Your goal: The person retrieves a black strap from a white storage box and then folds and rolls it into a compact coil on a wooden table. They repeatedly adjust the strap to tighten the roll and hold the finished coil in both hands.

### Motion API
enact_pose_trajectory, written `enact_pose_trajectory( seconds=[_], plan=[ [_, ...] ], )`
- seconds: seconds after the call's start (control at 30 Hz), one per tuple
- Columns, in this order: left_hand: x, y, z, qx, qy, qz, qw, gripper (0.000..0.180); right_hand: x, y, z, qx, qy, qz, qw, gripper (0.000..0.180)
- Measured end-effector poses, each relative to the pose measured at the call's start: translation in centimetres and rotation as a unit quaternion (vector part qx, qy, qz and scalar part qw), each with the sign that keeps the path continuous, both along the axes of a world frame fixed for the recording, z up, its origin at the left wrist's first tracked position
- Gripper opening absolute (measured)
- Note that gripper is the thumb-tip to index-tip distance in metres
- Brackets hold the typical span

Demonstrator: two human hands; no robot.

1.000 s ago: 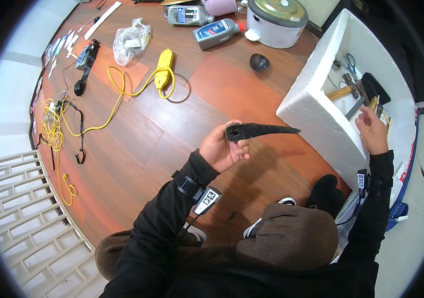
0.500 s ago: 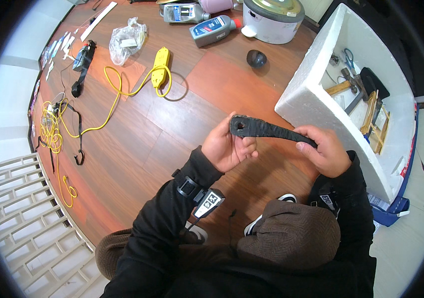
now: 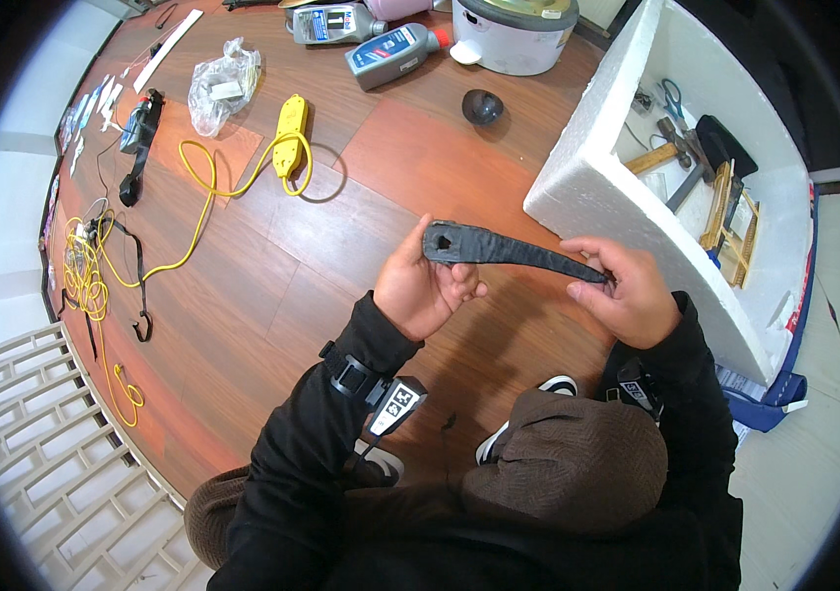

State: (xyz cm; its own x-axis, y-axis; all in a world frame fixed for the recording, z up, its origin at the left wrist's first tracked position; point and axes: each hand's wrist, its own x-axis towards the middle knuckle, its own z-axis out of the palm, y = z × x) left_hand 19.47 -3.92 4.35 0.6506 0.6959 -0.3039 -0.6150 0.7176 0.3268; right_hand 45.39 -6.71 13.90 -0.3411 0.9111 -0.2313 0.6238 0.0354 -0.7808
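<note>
Between my two hands, above the wooden floor, is a black tapered bar [image 3: 509, 251] that looks wrapped in tape, with a squarish hole through its wide end. My left hand [image 3: 427, 286] grips that wide end, the thumb along its edge and the fingers curled below. At the narrow end, my right hand [image 3: 629, 294] pinches the tip between thumb and fingers. The bar slopes slightly down toward the right. I cannot tell what kind of tool part it is.
A white foam box [image 3: 578, 187] on the right holds hammers, blue-handled scissors [image 3: 672, 98] and other tools. Ahead lie a dark bowl [image 3: 482, 106], a grey bottle [image 3: 395, 57], a white bucket [image 3: 514, 44] and a yellow power strip [image 3: 289, 138]. A slatted white rack [image 3: 56, 433] stands left.
The whole view has shifted a little, so the floor things sit farther left. Both hands keep their hold on the bar, whose face has turned slightly.
</note>
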Motion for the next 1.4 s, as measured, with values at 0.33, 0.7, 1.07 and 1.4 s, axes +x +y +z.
enact_pose_trajectory(
  seconds=[0.33,0.7,1.07,1.4],
  plan=[
    [0.5,-0.2,0.3,-0.033,0.009,0.007,0.999,0.053,1.3,-0.7,-1.1,-0.057,0.222,-0.001,0.973,0.028],
    [1.7,-0.7,0.1,0.057,0.048,0.039,0.996,0.050,1.3,0.0,-1.2,-0.003,0.039,0.025,0.999,0.023],
    [2.0,-1.0,1.0,0.172,0.221,0.094,0.955,0.032,1.0,-0.1,-1.4,-0.052,0.056,-0.021,0.997,0.018],
    [2.5,-1.3,1.3,0.142,0.189,0.124,0.964,0.028,0.6,-0.4,-1.8,-0.015,0.054,-0.014,0.998,0.020]
  ],
)
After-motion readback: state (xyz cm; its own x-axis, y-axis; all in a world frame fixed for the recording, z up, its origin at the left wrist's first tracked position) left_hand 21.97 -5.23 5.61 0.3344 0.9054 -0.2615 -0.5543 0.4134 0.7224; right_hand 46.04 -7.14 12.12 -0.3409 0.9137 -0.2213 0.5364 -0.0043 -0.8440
